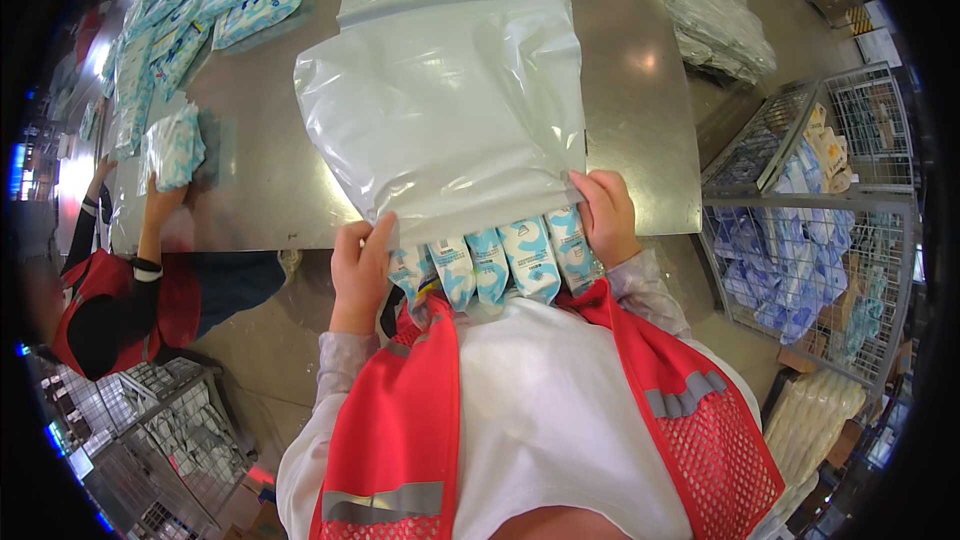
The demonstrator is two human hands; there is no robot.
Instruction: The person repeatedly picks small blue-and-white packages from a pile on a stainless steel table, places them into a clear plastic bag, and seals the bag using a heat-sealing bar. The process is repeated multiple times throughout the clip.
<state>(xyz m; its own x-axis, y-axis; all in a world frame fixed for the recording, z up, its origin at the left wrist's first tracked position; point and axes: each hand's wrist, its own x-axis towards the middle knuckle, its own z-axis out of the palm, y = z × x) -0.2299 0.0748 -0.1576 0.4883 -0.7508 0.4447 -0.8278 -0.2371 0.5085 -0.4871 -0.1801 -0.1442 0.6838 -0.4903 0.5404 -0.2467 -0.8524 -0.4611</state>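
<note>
A large translucent white plastic bag (450, 110) lies on the metal table in front of me, its mouth toward my body. Several blue-and-white soft packs (527, 258) stand side by side at that mouth, their ends sticking out past the table edge against my vest. My left hand (362, 265) pinches the left corner of the bag's edge. At the opposite corner, my right hand (606, 210) grips the same edge, its fingers curled over the plastic. The inner ends of the packs are hidden beneath the bag.
Blue-and-white packs (215, 0) are heaped at the table's far left. At the left, a co-worker's hand (163, 202) holds another pack (175, 148). Clear plastic bags (710, 10) lie at the far right. Wire cages (810, 250) with packs stand right of the metal table (640, 130).
</note>
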